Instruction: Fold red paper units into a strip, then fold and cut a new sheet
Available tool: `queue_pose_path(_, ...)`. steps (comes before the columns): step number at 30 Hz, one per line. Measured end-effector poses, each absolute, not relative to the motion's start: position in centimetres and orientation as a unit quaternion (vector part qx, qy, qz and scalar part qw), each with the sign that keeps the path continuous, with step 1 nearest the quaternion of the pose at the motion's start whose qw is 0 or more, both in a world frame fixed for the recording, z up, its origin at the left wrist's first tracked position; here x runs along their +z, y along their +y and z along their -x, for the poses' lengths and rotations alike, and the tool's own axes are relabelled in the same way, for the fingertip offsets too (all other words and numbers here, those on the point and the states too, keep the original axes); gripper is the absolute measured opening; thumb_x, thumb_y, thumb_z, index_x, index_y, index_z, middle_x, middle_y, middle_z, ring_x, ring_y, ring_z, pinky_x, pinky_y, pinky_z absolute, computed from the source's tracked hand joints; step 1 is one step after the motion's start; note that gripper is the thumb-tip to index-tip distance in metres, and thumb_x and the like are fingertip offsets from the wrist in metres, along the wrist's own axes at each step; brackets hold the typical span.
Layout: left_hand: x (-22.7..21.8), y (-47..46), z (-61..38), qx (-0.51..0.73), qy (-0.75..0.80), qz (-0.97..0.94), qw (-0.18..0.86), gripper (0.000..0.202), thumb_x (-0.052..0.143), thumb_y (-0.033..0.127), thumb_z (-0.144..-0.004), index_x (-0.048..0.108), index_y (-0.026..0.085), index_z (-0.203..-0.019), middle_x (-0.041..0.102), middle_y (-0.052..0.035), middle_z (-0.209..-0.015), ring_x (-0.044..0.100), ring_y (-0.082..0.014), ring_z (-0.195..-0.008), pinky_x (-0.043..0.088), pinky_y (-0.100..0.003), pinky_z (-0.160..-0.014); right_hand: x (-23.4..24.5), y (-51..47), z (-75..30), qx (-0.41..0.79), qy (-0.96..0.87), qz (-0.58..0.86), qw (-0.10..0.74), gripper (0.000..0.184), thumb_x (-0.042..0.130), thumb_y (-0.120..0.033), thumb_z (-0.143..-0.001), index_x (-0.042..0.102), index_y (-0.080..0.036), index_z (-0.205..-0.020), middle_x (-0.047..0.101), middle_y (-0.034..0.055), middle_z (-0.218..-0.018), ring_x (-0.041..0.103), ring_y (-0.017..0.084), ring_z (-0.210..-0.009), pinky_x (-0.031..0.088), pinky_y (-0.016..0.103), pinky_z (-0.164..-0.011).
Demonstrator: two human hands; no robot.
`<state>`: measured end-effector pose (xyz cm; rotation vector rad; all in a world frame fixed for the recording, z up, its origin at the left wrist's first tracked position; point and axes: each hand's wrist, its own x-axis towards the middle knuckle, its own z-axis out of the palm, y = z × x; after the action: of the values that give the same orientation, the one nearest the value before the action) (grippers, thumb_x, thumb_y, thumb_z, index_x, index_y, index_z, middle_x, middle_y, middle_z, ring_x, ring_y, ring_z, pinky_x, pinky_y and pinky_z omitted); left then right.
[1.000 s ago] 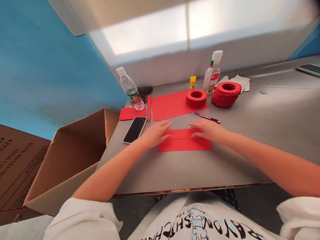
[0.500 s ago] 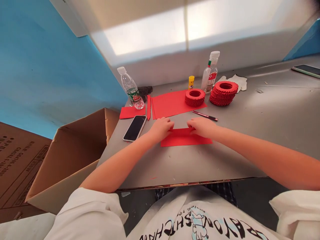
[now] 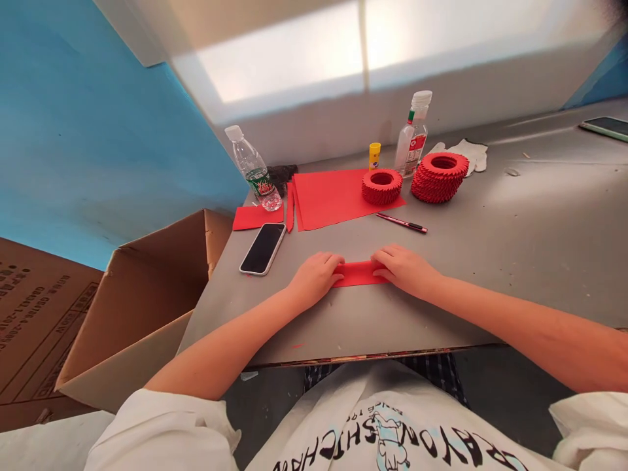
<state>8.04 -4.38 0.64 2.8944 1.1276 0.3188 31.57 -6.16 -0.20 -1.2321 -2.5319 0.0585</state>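
Observation:
A narrow folded piece of red paper (image 3: 362, 274) lies near the front of the grey table, between my two hands. My left hand (image 3: 320, 276) pinches its left end, thumb toward me and fingers on the far edge. At the right end, my right hand (image 3: 405, 269) grips the paper in the same way. The paper's ends are partly hidden under my fingers. Beyond my hands lie a pink and black utility knife (image 3: 402, 223) and a large sheet of red paper (image 3: 328, 199).
Two red folded-paper rings (image 3: 381, 187) (image 3: 440, 177) stand behind, by a yellow glue stick (image 3: 374, 156), a glass bottle (image 3: 412, 137) and white gloves (image 3: 473, 156). A phone (image 3: 263, 248), small red paper (image 3: 258, 218) and plastic bottle (image 3: 256, 171) are left. An open cardboard box (image 3: 142, 307) adjoins the table.
Both hands have come toward me, bringing the far edge of the red paper over. The paper is now a narrower strip, with my thumbs on its near side.

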Motion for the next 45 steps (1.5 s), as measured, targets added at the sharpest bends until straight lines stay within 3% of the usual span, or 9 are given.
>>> queue_pose_path(3, 1.3, -4.4, -8.5, 0.165, 0.379, -0.909, -0.046, 0.024, 0.036, 0.019, -0.090, 0.054, 0.019, -0.106, 0.058, -0.0061, -0.089, 0.052, -0.0175, -0.083, 0.044, -0.030, -0.074, 0.5, -6.2, -31.4, -0.043, -0.888, 0.421, 0.179, 0.030, 0.036, -0.013, -0.087, 0.055, -0.016, -0.109, 0.060, 0.0094, -0.090, 0.053, 0.021, -0.086, 0.043, 0.033, -0.075)
queue_pose_path(6, 1.0, -5.0, -8.5, 0.216, 0.349, -0.903, -0.129, 0.028, 0.034, 0.014, -0.089, 0.059, 0.018, -0.102, 0.059, -0.0086, -0.095, 0.052, -0.0200, -0.090, 0.044, -0.034, -0.080, 0.5, -6.5, -31.5, -0.093, -0.893, 0.396, 0.194, 0.034, 0.034, -0.012, -0.087, 0.057, -0.019, -0.111, 0.061, 0.0109, -0.099, 0.051, 0.023, -0.098, 0.040, 0.040, -0.086)
queue_pose_path(11, -1.0, -6.6, -8.0, 0.131, 0.271, -0.949, -0.093, 0.033, 0.030, 0.014, -0.091, 0.051, 0.011, -0.117, 0.058, -0.0140, -0.112, 0.054, -0.0214, -0.103, 0.045, -0.036, -0.088, -1.2, -7.3, -32.0, -0.020, -0.889, 0.414, 0.196, 0.035, 0.046, -0.042, -0.084, 0.058, -0.017, -0.106, 0.054, 0.0148, -0.119, 0.052, 0.024, -0.103, 0.043, 0.040, -0.086)
queue_pose_path(14, -1.3, -7.8, -7.7, 0.098, 0.279, -0.953, -0.070, 0.039, 0.033, 0.028, -0.092, 0.046, 0.007, -0.122, 0.053, -0.0163, -0.122, 0.049, -0.0244, -0.113, 0.041, -0.037, -0.095, -1.4, -7.2, -32.1, 0.033, -0.857, 0.472, 0.203, 0.035, 0.042, -0.041, -0.087, 0.056, -0.016, -0.107, 0.061, 0.0114, -0.104, 0.054, 0.022, -0.094, 0.045, 0.036, -0.082)
queue_pose_path(18, -0.7, -8.9, -7.7, 0.040, 0.311, -0.949, -0.023, 0.066, 0.033, 0.054, -0.087, 0.034, 0.005, -0.132, 0.037, -0.0192, -0.137, 0.035, -0.0287, -0.126, 0.031, -0.041, -0.102, -1.1, -6.3, -32.1, 0.046, -0.854, 0.496, 0.150, 0.028, 0.040, -0.040, -0.088, 0.058, -0.019, -0.084, 0.062, 0.0063, -0.077, 0.055, 0.020, -0.075, 0.044, 0.032, -0.066)
queue_pose_path(22, -0.4, -8.7, -7.9, 0.014, 0.308, -0.951, 0.023, 0.085, 0.026, 0.068, -0.080, 0.020, 0.007, -0.139, 0.020, -0.0193, -0.144, 0.017, -0.0313, -0.134, 0.018, -0.048, -0.107, -1.3, -5.2, -32.1, 0.058, -0.870, 0.478, 0.105, 0.024, 0.040, -0.037, -0.088, 0.053, -0.020, -0.077, 0.059, 0.0021, -0.068, 0.054, 0.017, -0.063, 0.037, 0.027, -0.054)
queue_pose_path(33, -0.7, -7.2, -8.1, 0.011, 0.267, -0.958, 0.108, 0.089, 0.029, 0.071, -0.078, 0.012, 0.012, -0.141, 0.014, -0.0141, -0.147, 0.009, -0.0286, -0.136, 0.010, -0.045, -0.109, -2.0, -4.7, -32.4, -0.040, -0.895, 0.440, 0.061, 0.028, 0.033, -0.034, -0.091, 0.055, -0.018, -0.083, 0.058, 0.0057, -0.080, 0.051, 0.014, -0.058, 0.028, 0.026, -0.048)
queue_pose_path(40, -0.3, -6.3, -7.9, 0.006, 0.252, -0.963, 0.098, 0.082, 0.032, 0.070, -0.077, 0.018, 0.020, -0.141, 0.018, -0.0130, -0.146, 0.018, -0.0288, -0.134, 0.016, -0.044, -0.108, -2.3, -4.3, -32.7, -0.058, -0.899, 0.424, 0.092, 0.026, 0.036, -0.033, -0.090, 0.056, -0.017, -0.085, 0.061, 0.0067, -0.074, 0.055, 0.018, -0.069, 0.033, 0.027, -0.057)
queue_pose_path(45, 0.0, -5.5, -8.0, 0.000, 0.211, -0.972, 0.106, 0.080, 0.034, 0.070, -0.076, 0.022, 0.023, -0.140, 0.013, -0.0144, -0.147, 0.014, -0.0317, -0.134, 0.012, -0.049, -0.107, -2.7, -3.6, -32.9, -0.015, -0.905, 0.411, 0.109, 0.025, 0.035, -0.028, -0.091, 0.056, -0.017, -0.083, 0.062, 0.0058, -0.073, 0.056, 0.016, -0.067, 0.036, 0.026, -0.057)
